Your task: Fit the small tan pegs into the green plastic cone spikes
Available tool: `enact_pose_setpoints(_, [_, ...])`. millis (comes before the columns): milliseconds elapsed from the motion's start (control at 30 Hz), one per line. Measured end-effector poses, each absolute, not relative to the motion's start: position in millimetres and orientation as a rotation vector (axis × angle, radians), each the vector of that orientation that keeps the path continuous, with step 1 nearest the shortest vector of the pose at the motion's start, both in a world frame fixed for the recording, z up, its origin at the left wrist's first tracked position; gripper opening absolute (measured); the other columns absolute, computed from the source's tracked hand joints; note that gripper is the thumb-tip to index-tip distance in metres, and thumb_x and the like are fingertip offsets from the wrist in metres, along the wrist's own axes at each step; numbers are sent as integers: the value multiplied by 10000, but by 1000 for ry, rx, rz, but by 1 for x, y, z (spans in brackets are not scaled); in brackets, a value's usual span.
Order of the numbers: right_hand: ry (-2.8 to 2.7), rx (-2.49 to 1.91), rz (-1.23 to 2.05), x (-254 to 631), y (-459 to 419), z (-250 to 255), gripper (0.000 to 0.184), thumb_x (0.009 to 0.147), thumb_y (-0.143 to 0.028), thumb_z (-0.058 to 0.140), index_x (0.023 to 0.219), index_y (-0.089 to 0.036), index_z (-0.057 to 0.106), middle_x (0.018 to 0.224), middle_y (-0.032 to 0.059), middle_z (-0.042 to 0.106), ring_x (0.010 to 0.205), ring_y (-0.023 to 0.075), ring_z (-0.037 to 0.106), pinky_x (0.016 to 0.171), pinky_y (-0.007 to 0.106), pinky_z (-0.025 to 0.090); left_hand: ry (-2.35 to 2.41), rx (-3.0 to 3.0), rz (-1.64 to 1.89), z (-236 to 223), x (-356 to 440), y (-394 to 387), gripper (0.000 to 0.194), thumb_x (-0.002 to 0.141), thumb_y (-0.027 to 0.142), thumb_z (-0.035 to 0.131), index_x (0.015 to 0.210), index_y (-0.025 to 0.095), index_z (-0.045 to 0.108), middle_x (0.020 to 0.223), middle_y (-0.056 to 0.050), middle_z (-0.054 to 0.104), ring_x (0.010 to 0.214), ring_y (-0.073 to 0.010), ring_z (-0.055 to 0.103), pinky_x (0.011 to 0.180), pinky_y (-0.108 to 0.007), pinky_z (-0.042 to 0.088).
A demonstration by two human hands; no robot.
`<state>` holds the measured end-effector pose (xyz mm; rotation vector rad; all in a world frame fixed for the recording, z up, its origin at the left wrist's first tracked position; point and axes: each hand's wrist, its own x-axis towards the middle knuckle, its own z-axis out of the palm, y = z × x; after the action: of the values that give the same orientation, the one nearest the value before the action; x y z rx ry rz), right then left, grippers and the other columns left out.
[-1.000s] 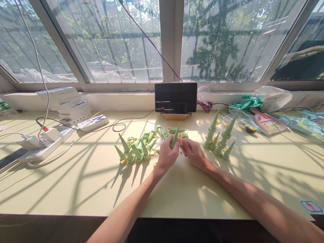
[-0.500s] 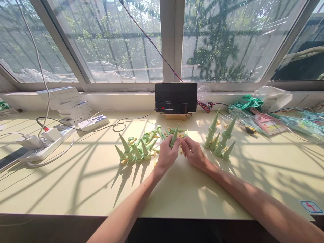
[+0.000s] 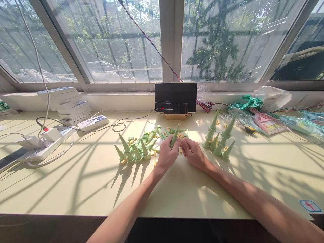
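My left hand [image 3: 168, 152] is closed around a green plastic plant-watering spike [image 3: 175, 135], its tip pointing up. Close beside it, my right hand [image 3: 192, 152] has its thumb and fingers pinched together; a small yellow part seems to be at the fingertips, but the fingers mostly hide it. Left of my hands lies a group of green spikes [image 3: 138, 153], some upright, some on their sides, with small yellow valve pieces [image 3: 155, 158] among them. Several more green spikes [image 3: 224, 143] stand upright to the right, some stacked on one another.
A black tablet [image 3: 176, 92] and a phone [image 3: 176, 108] stand by the window. On the left are a power strip [image 3: 48, 145], white boxes [image 3: 72, 104] and cables. Plastic bags, a pink packet [image 3: 269, 121] and a black-yellow object [image 3: 250, 129] lie back right.
Both hands stay in nearly the same place. The spike's tip shifts slightly to the left, and the right fingers change their pinch a little.
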<state>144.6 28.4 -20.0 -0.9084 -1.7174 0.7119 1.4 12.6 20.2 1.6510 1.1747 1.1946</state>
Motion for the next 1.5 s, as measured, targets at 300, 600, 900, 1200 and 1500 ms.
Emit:
enact_pose_setpoints(300, [-1711,-880,730,145,30,-22,453,1030,-529,353,702,-221,401,589,-35,437,499,107,415,499,256,360,1171,1669,1198,19,1,12,304,948,448,496,766,207,477,564,54,456,487,-91,425,497,-227,348])
enact_pose_setpoints(600, [-1700,-882,736,144,28,-21,461,1028,-525,359,689,-217,410,597,-27,448,507,108,421,498,256,369,1165,1665,1198,20,1,12,316,950,470,489,773,209,479,563,56,461,480,-92,427,496,-227,355])
enact_pose_setpoints(900, [-1701,-902,730,145,30,-22,473,1021,-555,355,697,-219,430,579,-30,442,504,111,415,489,256,366,1152,1665,1214,22,2,11,315,938,477,505,773,209,492,561,53,483,477,-95,439,496,-229,366])
enact_pose_setpoints(1200, [-1716,-910,721,145,29,-20,477,1020,-555,359,694,-217,440,576,-30,447,507,114,428,510,263,371,1153,1670,1202,22,2,11,309,944,469,503,778,209,482,555,60,472,474,-93,432,510,-230,366])
enact_pose_setpoints(1500, [-1744,-931,701,144,28,-17,487,1024,-542,350,673,-219,446,536,-30,449,503,119,420,519,268,360,1153,1685,1195,21,1,12,325,948,474,502,762,211,458,561,62,448,479,-93,431,514,-231,362])
